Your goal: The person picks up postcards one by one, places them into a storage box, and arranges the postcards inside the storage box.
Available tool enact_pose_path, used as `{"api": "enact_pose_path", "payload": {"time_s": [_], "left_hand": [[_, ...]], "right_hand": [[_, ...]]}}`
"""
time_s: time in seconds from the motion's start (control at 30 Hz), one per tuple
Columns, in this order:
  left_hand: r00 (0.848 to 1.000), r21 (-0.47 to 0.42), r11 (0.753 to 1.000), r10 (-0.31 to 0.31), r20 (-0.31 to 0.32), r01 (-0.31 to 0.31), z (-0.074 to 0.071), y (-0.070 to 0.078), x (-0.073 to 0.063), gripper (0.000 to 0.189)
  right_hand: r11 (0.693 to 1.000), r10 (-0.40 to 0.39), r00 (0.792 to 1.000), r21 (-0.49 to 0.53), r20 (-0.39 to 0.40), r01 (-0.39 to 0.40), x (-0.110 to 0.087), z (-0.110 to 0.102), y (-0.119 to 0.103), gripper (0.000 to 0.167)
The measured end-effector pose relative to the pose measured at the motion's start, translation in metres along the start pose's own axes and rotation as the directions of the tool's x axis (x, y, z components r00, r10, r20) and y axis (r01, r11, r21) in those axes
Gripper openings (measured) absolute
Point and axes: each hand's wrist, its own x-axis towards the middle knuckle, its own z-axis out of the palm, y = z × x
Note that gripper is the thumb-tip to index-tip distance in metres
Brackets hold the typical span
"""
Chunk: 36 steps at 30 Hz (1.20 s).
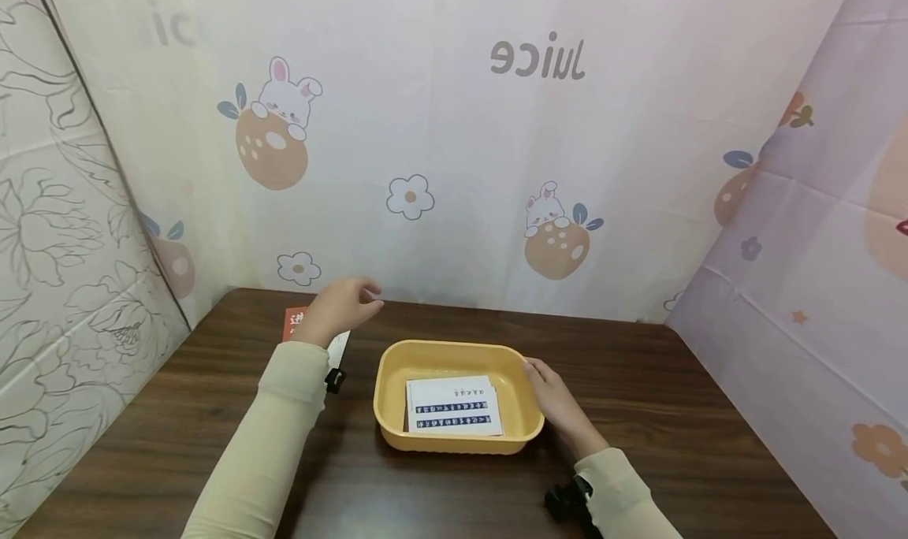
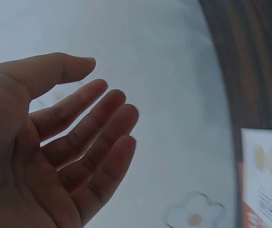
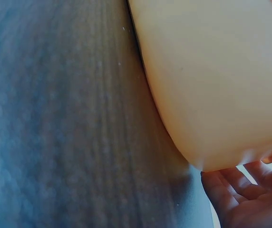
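Note:
A yellow plastic basin [image 1: 454,443] stands on the table, holding a small pile of white printed cards [image 1: 457,393] with dark blue text bands. My right hand [image 1: 556,401] grips the basin's right side, with its fingers against the outer wall [image 3: 212,85]. Raised at the basin's upper left, my left hand [image 1: 339,310] holds nothing. In the left wrist view its fingers [image 2: 112,111] are loosely bent, with the thumb apart from them. Below and behind this hand lie red and white printed cards [image 2: 264,175], partly hidden by the hand and wrist in the head view.
The dark wood table [image 1: 638,429] reaches back to a patterned curtain [image 1: 454,145]. Further curtains [image 1: 801,287] enclose the right and left sides. A black strap device [image 1: 571,501] sits on the right wrist, and another [image 1: 335,380] on the left.

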Motion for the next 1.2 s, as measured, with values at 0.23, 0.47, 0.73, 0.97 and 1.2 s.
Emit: {"api": "enact_pose_path", "payload": {"time_s": [0.23,0.47,0.73,0.97,1.2], "left_hand": [[0.994,0.007,0.994,-0.106,0.026,0.106,-0.003,-0.047,0.002,0.033],[0.970,0.056,0.971,-0.237,0.048,0.234,-0.004,-0.073,-0.001,0.039],[0.906,0.103,0.911,-0.409,0.108,0.399,-0.002,-0.095,-0.006,0.056],[0.870,0.128,0.876,-0.479,0.118,0.465,0.004,-0.107,-0.008,0.061],[0.860,0.094,0.868,-0.496,0.120,0.488,0.009,-0.116,-0.011,0.071]], "right_hand": [[1.000,0.019,1.000,0.005,-0.004,-0.019,0.002,0.000,0.002,0.055],[1.000,0.007,1.000,-0.004,-0.002,-0.007,0.003,0.000,0.003,0.054],[1.000,0.002,1.000,0.001,-0.001,-0.002,0.003,0.001,0.004,0.054],[1.000,0.013,1.000,0.016,-0.004,-0.013,0.004,0.000,0.003,0.055],[1.000,0.011,1.000,-0.003,-0.005,-0.011,0.002,0.000,0.003,0.056]]}}
